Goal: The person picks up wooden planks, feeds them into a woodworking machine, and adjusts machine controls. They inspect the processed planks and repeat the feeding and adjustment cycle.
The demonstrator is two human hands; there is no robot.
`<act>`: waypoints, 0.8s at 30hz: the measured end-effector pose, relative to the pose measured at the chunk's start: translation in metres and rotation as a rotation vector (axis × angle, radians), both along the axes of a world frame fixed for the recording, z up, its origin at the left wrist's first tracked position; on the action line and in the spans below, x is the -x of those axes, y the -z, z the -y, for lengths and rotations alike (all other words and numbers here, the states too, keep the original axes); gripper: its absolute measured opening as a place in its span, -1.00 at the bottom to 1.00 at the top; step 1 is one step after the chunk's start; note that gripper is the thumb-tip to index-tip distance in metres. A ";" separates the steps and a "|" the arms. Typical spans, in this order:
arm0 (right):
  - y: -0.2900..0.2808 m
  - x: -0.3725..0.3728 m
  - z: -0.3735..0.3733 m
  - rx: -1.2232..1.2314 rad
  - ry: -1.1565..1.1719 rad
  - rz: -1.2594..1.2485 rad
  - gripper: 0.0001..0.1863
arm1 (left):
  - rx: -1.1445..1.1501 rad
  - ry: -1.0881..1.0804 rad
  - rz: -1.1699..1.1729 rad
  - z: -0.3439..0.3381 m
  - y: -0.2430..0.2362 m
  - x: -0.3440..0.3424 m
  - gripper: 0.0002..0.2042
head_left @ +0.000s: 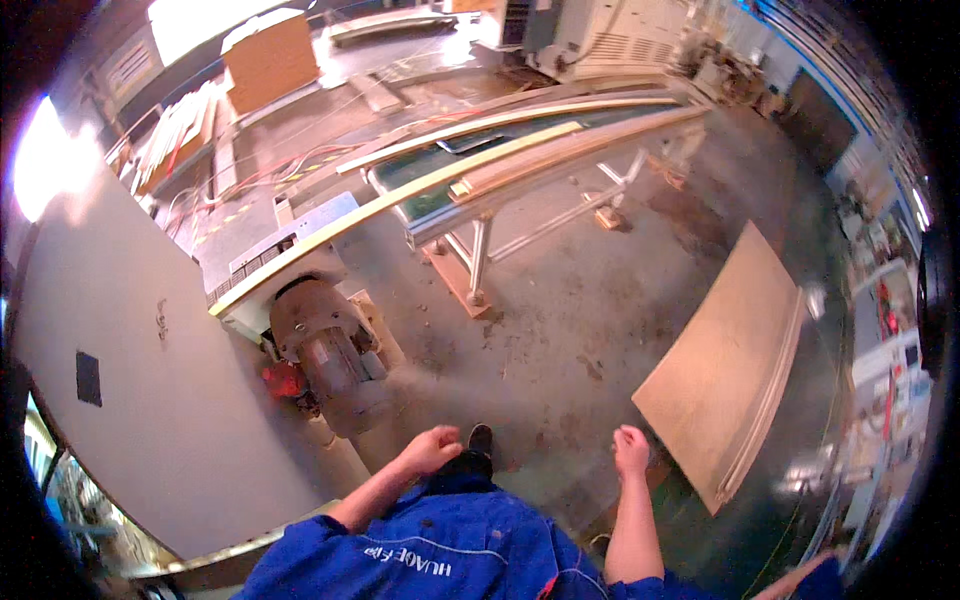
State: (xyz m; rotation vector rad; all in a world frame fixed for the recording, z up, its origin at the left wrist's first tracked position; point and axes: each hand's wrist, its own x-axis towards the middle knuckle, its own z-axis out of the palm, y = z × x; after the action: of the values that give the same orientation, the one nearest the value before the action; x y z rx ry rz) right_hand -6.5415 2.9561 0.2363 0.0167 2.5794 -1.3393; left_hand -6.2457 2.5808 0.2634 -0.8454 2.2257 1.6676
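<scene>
My left hand point(432, 449) hangs in front of my body with its fingers curled and nothing visible in them. A shoe point(481, 438) shows just beside it. My right hand point(630, 450) is held out on the other side, also loosely closed, with no object seen in it. To its right lies a large tan board point(715, 345), apart from the hand; thin strips point(762, 430) run along its right edge. Ahead, long wooden strips point(590, 150) rest on a conveyor table point(430, 222) with a green belt and metal legs.
A tall grey machine panel point(130, 330) fills the left side, with a dusty motor point(325, 340) beside it. A wooden block point(460, 280) sits under the table leg. Another person's forearm point(800, 577) enters at the lower right. Shelving and equipment line the right wall.
</scene>
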 end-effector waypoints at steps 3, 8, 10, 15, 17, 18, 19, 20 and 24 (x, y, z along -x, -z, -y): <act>-0.038 0.106 0.137 0.020 -0.252 -0.155 -0.68 | -0.109 -0.147 -0.040 0.042 -0.058 0.070 -0.48; -0.116 0.247 0.369 0.100 -0.619 -0.279 -0.67 | -0.169 -0.588 -0.113 0.099 -0.049 0.123 -0.52; -0.116 0.305 0.463 0.114 -0.790 -0.319 -0.67 | -0.124 -0.835 -0.098 0.107 -0.028 0.125 -0.55; -0.126 0.408 0.687 -0.039 -1.082 -0.581 -0.61 | 0.041 -1.384 0.001 0.085 0.002 0.152 -0.58; -0.119 0.417 0.765 -0.217 -1.191 -0.601 -0.57 | 0.093 -1.627 0.077 0.027 0.046 0.140 -0.58; -0.120 0.411 0.798 -0.343 -1.250 -0.600 -0.54 | 0.109 -1.747 0.126 0.002 0.069 0.140 -0.58; -0.115 0.421 0.822 -0.485 -1.277 -0.612 -0.46 | -0.043 -1.843 0.095 0.000 0.052 0.176 -0.57; -0.111 0.432 0.843 -0.545 -1.322 -0.660 -0.36 | -0.199 -1.938 0.084 -0.013 0.012 0.218 -0.56; -0.091 0.431 0.910 -0.658 -1.401 -0.699 -0.22 | -0.249 -2.024 0.122 -0.084 -0.022 0.316 -0.56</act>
State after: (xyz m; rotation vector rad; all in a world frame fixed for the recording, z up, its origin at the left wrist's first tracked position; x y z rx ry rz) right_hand -6.9728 2.0461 0.3277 -1.9340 2.2493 0.0748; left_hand -6.5618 2.6644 0.2851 -3.3401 0.3626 1.9004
